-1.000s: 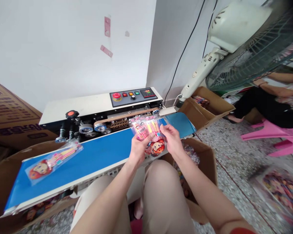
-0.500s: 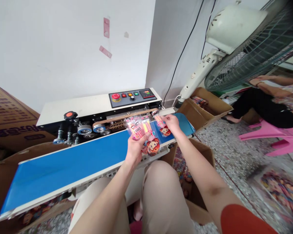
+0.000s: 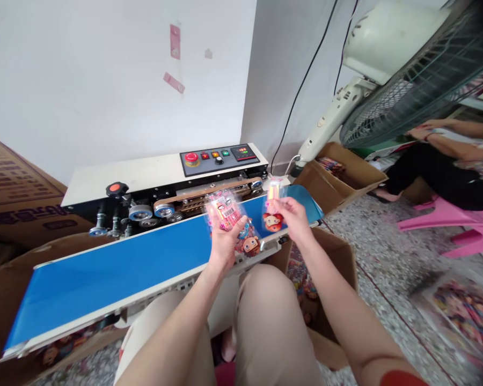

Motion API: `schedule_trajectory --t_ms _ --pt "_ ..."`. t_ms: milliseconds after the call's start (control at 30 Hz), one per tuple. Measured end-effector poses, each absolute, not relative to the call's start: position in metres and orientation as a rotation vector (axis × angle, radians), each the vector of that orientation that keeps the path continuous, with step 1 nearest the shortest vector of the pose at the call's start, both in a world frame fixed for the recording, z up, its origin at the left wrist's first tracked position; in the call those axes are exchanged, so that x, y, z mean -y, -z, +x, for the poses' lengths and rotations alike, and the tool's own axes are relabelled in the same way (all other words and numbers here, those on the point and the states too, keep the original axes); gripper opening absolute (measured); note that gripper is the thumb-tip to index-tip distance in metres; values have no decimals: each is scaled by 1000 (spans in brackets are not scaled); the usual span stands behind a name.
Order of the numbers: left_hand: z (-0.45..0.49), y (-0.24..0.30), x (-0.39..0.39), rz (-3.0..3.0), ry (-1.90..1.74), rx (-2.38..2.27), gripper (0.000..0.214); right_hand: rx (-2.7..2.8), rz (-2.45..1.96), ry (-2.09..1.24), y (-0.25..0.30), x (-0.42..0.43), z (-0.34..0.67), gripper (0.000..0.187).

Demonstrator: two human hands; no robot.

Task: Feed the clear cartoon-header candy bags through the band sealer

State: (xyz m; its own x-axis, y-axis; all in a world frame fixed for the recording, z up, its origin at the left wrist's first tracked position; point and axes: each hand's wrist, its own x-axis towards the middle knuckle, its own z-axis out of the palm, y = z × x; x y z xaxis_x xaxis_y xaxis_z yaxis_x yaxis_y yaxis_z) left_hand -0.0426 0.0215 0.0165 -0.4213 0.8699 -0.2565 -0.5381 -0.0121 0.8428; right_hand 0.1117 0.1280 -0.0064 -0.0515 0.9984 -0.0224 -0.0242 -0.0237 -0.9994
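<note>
My left hand [image 3: 224,240] is closed around a small stack of clear plastic packets [image 3: 229,213], printed in pink with a barcode and a cartoon face. Between the fingers and thumb of my right hand [image 3: 293,217] is a single packet [image 3: 273,206], with yellow sticks at its top and a red-haired cartoon figure below. Both hands are over the right part of a blue conveyor belt [image 3: 137,260]. Behind the belt runs a band sealing machine [image 3: 161,174] with rollers, a brown band and lit buttons.
A tilted fan [image 3: 410,91] stands at the right. Cardboard boxes [image 3: 346,182] with packets sit beyond and under the belt's right end. On the speckled floor lies a clear bag [image 3: 462,311] of packets. A seated person [image 3: 434,166] is by a pink stool [image 3: 454,222].
My right hand has drawn its packet away from the stack, rightward, and the packet now stands more upright. My left hand stays nearly in place with the stack.
</note>
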Motion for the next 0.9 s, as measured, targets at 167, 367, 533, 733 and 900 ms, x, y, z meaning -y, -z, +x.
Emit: schedule_trajectory --t_ms 167,367,533,733,900 --pt "-44 -18 -21 466 -1684 -1105 47 1513 -1417 -1163 29 -190 126 38" --pt "-44 -15 -21 420 -1693 -1054 46 1740 -1409 -824 12 -155 99 35" --pt "-41 -15 -20 421 -1667 -1047 38 1667 -1023 -1307 -11 -92 75 34" --pt "-41 -14 -21 353 -1672 -1082 32 1358 -1130 -1167 6 -113 96 36" --pt "-45 -14 -21 288 -1621 -1050 37 1610 -1476 -855 32 -179 128 32"
